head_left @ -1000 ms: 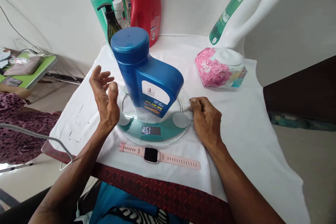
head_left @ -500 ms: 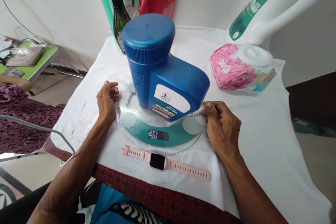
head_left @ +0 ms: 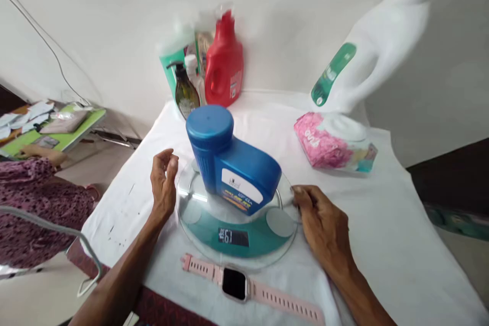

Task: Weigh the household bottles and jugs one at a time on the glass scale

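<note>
1. While the blue motor-oil bottle [head_left: 239, 160] stands upright on the round glass scale [head_left: 263, 242], neither hand touches it.
2. Left hand [head_left: 163, 186]: one second ago wide open beside the bottle; now just outside the scale's left rim, fingers loosely curled, thumb a little apart, holding nothing.
3. Right hand [head_left: 323, 219]: position at the right rim unchanged; thumb and forefinger drawn together there. Whether they pinch the glass cannot be told.
4. Bottle: no shift on the scale found across the views. The lit display [head_left: 239, 238] shows digits, too blurred to read reliably.
5. Pink-strapped smartwatch [head_left: 234, 284]: lies flat on the cloth-covered worktop [head_left: 382, 239], in front of the scale, untouched.
6. Assessment: the left hand's change leaves the bottle's placement undisturbed; its weight appears borne by the scale alone, though contact at the right rim could affect the reading.
</note>
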`<move>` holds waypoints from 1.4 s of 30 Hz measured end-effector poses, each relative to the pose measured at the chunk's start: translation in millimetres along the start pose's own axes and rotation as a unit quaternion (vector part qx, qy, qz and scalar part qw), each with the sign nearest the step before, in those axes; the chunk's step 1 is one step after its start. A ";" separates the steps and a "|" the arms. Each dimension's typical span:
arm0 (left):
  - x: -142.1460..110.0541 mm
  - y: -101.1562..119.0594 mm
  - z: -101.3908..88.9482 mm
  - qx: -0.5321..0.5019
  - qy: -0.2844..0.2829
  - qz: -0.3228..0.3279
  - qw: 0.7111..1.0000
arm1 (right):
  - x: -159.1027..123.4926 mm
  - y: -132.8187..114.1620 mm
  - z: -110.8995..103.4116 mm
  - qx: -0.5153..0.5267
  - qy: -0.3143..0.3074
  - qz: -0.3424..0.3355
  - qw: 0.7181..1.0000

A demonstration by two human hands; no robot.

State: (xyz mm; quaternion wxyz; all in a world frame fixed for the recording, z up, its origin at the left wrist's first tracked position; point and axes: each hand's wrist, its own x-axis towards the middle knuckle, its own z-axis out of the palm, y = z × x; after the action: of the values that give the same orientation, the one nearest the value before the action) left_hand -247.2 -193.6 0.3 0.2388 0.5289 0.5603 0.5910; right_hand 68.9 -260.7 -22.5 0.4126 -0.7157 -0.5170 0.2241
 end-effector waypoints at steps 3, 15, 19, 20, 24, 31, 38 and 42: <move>4.5 21.3 5.0 -0.049 -0.103 0.079 0.990 | 1.7 -1.7 -0.8 0.013 -0.003 0.006 1.000; 18.7 69.8 46.2 -0.196 -0.310 -0.080 0.927 | 3.6 0.8 1.0 0.043 -0.010 -0.006 0.999; 18.5 79.3 55.1 -0.210 -0.194 -0.095 0.954 | 2.5 1.6 0.3 0.048 -0.016 -0.001 0.999; 24.7 82.9 55.4 -0.212 -0.159 -0.089 0.960 | 2.1 1.8 0.2 0.048 -0.018 -0.002 0.999; 74.2 90.7 50.6 -0.211 -0.024 -0.005 0.977 | 1.6 2.4 1.4 0.045 -0.013 -0.013 0.999; 157.2 37.3 49.1 -0.112 0.107 0.023 0.988 | 3.5 4.7 4.7 0.051 0.001 -0.024 0.998; 185.8 -15.9 64.1 -0.081 0.102 0.017 0.991 | 4.1 4.3 5.5 0.056 0.011 -0.008 0.998; 197.8 -22.4 70.0 -0.028 0.106 0.064 0.992 | 3.9 1.7 6.0 0.065 0.008 -0.005 0.998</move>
State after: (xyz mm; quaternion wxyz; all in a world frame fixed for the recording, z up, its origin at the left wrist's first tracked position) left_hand -256.3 14.0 37.4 0.1541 0.4912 0.5307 0.6733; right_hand 66.8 -255.2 -26.9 0.4632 -0.6867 -0.5017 0.2493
